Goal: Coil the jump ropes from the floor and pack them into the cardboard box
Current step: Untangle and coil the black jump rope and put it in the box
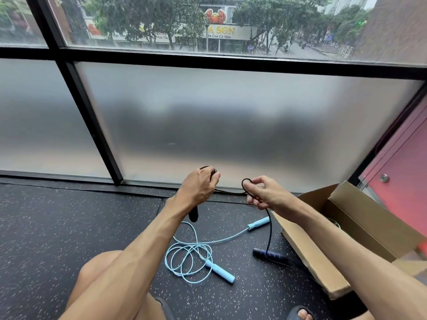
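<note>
Black jump rope (271,255) is held over the speckled floor (69,227), one handle clamped in the grip of the left hand (198,188), a cord loop pinched by the right hand (263,192). A light-blue jump rope (219,271) is seen loose on the floor beside the open cardboard box (360,218).

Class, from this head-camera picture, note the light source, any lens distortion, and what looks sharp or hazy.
Head view: soft daylight through the window, no hard shadows on the floor; the window frame leans and bows, wide-angle distortion; lower panes frosted and hazy; the left hand, right hand, black jump rope and blue jump rope are sharp.
</note>
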The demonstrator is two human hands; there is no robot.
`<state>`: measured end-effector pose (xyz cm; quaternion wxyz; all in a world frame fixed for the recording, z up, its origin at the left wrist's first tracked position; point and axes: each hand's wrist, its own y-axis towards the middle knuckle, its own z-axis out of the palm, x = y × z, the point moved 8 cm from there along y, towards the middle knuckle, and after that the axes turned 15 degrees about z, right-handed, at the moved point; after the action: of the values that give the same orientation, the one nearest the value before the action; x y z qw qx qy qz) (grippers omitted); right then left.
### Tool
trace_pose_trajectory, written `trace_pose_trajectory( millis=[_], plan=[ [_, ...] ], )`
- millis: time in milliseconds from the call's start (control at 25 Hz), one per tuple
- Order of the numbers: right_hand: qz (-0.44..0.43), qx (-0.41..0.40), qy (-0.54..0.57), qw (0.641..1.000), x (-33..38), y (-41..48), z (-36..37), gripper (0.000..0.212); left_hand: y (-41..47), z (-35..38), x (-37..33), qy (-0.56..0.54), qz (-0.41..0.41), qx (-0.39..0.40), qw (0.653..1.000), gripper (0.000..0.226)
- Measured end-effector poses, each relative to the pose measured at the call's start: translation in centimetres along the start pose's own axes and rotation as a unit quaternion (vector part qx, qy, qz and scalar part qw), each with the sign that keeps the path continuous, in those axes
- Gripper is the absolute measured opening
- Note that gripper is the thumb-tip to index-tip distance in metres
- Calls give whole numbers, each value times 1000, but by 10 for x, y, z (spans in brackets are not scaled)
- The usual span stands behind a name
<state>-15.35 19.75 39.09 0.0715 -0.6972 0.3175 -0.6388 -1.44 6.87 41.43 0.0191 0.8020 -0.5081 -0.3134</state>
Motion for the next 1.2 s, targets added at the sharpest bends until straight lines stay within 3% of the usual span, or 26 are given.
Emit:
trace_pose_trajectory(
  millis=[80,160,320,480,680,800,960,1080,1200],
  plan=[
    [-43,-110,-183,976,5,-1,-9,30,-1,2,4,19,-11,23,999,35],
    [-91,-201,-293,930,13,-5,-13,16,-2,6,5,26,-14,45,999,35],
    [-184,-237,-368,880,25,-18,-4,11,-2,10,12,13,-31,108,994,38],
    [-195,-318,-412,832,30,-21,-24,20,-8,13,12,-69,-57,148,985,37],
    [-213,-272,-384,856,28,-18,-25,8,-7,-4,27,-149,-128,74,978,38],
    [-254,-284,-395,836,28,-24,-21,15,-11,-13,45,-223,-188,15,956,37],
    [-277,-325,-375,823,29,-27,-26,19,-16,-15,36,-318,-178,17,931,36],
    [-262,-328,-292,860,30,-24,-36,22,-17,-10,20,-412,-151,40,898,39],
    [-209,-299,-236,901,22,-12,-43,28,-18,-4,-1,-535,-126,79,832,42]
  ],
)
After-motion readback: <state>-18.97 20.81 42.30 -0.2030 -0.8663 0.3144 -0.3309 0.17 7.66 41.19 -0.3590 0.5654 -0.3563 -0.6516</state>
